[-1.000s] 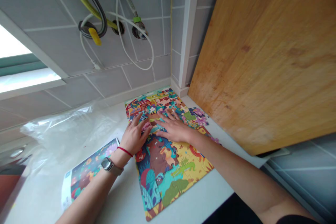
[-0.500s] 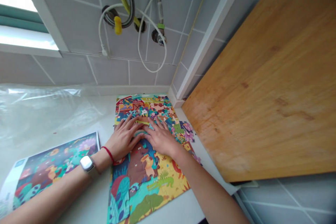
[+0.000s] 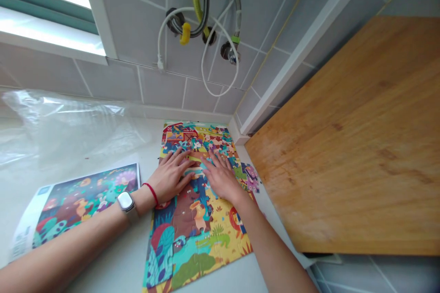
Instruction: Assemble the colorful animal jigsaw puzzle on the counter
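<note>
A colourful jigsaw puzzle (image 3: pixel 195 256) lies on the white counter, its near part joined into a picture with a bear, a crocodile and a lion. Flat on its middle rests my left hand (image 3: pixel 173 174), fingers spread, with a red cord and a watch at the wrist. My right hand (image 3: pixel 222 176) also lies on the puzzle, just right of the left one, its fingers stretched out. Neither hand holds anything visible. Loose puzzle pieces (image 3: pixel 223 146) are heaped on the far part, and a few purple pieces (image 3: pixel 252 177) sit off the right edge.
A printed picture sheet (image 3: pixel 85 201) lies left of the puzzle. Behind it is a clear plastic bag (image 3: pixel 79 128). A wooden board (image 3: pixel 343 146) leans at the right. Hoses and a white cable (image 3: pixel 220 94) hang on the tiled wall.
My right hand has shifted right, away from my left hand, opening a gap between them. The whole view has also swung slightly left.
</note>
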Demonstrator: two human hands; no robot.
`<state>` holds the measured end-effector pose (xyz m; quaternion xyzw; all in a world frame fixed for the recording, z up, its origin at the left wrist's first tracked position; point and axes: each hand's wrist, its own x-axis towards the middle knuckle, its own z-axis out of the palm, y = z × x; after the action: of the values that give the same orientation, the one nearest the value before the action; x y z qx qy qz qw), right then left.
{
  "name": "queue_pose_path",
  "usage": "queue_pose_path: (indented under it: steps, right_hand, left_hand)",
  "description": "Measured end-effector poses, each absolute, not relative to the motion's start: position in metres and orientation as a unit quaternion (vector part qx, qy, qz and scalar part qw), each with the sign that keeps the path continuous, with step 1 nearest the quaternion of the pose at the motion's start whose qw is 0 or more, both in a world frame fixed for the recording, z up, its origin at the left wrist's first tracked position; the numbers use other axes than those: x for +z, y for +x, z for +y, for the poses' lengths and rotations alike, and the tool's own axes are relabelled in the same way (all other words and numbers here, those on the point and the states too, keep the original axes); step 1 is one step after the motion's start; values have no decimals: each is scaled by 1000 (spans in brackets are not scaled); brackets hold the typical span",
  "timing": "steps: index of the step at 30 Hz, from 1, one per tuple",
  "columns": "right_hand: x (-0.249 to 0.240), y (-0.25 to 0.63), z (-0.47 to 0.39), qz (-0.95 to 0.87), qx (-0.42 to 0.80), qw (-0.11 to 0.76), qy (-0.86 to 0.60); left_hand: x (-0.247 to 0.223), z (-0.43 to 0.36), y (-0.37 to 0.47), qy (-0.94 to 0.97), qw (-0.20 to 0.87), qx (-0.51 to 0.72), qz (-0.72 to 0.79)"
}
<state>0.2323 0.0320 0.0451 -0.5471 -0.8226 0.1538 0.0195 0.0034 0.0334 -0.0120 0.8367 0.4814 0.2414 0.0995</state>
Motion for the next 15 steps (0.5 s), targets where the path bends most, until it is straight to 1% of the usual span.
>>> queue_pose_path:
  steps: [15]
  right_hand:
    - [45,231,32,-821,154,23,-549]
  left_hand:
    - [-13,33,2,837,90,243,482]
